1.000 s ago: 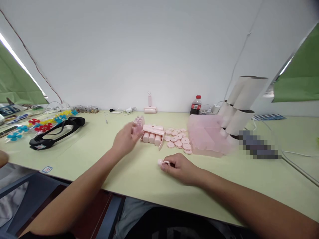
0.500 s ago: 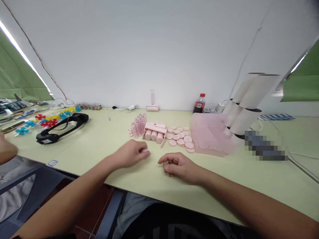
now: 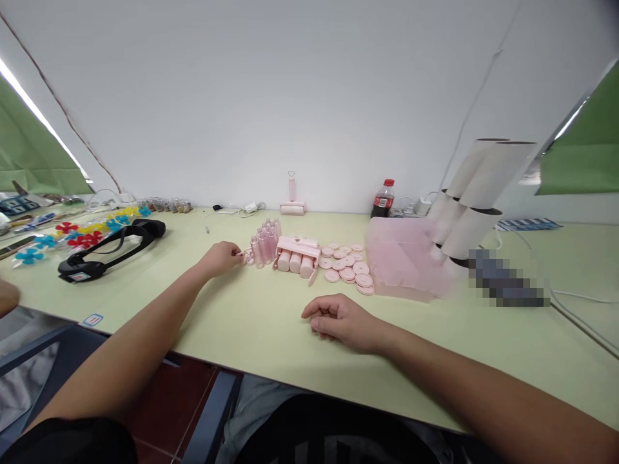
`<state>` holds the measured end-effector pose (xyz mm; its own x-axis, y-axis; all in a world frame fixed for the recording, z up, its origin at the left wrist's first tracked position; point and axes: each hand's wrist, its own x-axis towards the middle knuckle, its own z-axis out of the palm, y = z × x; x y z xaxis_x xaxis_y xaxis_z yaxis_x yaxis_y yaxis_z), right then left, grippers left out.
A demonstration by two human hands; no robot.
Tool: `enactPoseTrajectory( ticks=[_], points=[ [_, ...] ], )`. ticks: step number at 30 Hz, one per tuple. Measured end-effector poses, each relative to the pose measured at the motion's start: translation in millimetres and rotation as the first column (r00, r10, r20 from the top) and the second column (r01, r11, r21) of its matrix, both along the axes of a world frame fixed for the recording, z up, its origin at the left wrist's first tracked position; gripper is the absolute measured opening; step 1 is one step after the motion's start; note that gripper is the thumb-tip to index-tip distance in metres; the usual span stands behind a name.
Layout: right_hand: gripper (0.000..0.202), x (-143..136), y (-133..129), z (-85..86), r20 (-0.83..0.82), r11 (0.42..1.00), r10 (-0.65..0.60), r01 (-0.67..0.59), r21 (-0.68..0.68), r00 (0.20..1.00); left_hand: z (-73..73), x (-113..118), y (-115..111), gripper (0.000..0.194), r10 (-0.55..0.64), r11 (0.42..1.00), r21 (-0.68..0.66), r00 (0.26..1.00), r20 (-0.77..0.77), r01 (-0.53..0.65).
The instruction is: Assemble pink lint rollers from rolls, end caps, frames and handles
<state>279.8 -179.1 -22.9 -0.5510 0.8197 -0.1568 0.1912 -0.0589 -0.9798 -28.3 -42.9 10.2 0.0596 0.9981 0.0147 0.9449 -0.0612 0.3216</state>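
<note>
My left hand (image 3: 221,257) reaches out over the pale green table (image 3: 271,322), its fingertips pinched on a small pink piece right beside a cluster of small clear pink bottles (image 3: 265,241). My right hand (image 3: 338,319) rests on the table nearer to me with its fingers curled under; nothing shows in it. Beyond it lie a pink block with short pink cylinders (image 3: 296,255) and several round pink discs (image 3: 346,265).
A translucent pink box (image 3: 401,258) and stacked cardboard tubes (image 3: 476,203) stand at the right, a cola bottle (image 3: 382,200) behind them. A black headset (image 3: 109,248) and coloured flower pieces (image 3: 80,235) lie at the left. Part of another person (image 3: 7,296) shows at the left edge.
The small pink piece left my right hand; my left hand came in beside it, then carried the piece out to the bottles. My right hand stayed put, now holding nothing.
</note>
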Motion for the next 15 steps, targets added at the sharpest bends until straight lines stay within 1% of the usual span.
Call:
enactPoseTrajectory(
  ticks=[3, 5, 6, 8, 10, 11, 13, 15],
  points=[
    [0.019, -2, 0, -0.6, 0.003, 1.0, 0.001, -0.001, 0.012, 1.0, 0.3, -1, 3, 0.028, -0.006, 0.998, -0.061, 0.999, 0.031, 0.008],
    [0.019, -3, 1, -1.1, 0.001, 1.0, -0.002, 0.002, 0.009, 1.0, 7.7, -6, 5, 0.039, 0.001, 0.991, -0.132, 1.0, 0.024, 0.002],
    [0.019, -3, 1, -1.4, 0.001, 1.0, -0.003, 0.003, 0.007, 1.0, 14.6, -9, 6, 0.045, 0.004, 0.986, -0.169, 1.0, 0.0, -0.004],
    [0.018, -4, 1, -2.0, 0.003, 1.0, -0.004, 0.004, 0.01, 1.0, 34.7, -14, 10, 0.052, 0.001, 0.976, -0.217, 0.996, -0.086, -0.019],
    [0.018, -5, 1, -3.0, 0.008, 1.0, -0.007, 0.007, 0.015, 1.0, 60.3, -13, 16, 0.049, -0.007, 0.98, -0.198, 0.986, -0.166, -0.027],
    [0.018, -6, 2, -3.7, 0.012, 1.0, -0.01, 0.01, 0.016, 1.0, 73.5, -9, 19, 0.048, -0.011, 0.986, -0.166, 0.983, -0.186, -0.02],
    [0.017, -7, 3, -5.5, 0.018, 1.0, -0.014, 0.013, 0.015, 1.0, 97.5, 6, 29, 0.045, -0.018, 0.996, -0.094, 0.975, -0.22, -0.003],
    [0.017, -8, 3, -7.7, 0.018, 1.0, -0.015, 0.015, 0.019, 1.0, 115.3, 30, 42, 0.043, -0.041, 0.999, -0.018, 0.964, -0.263, 0.038]
  ],
)
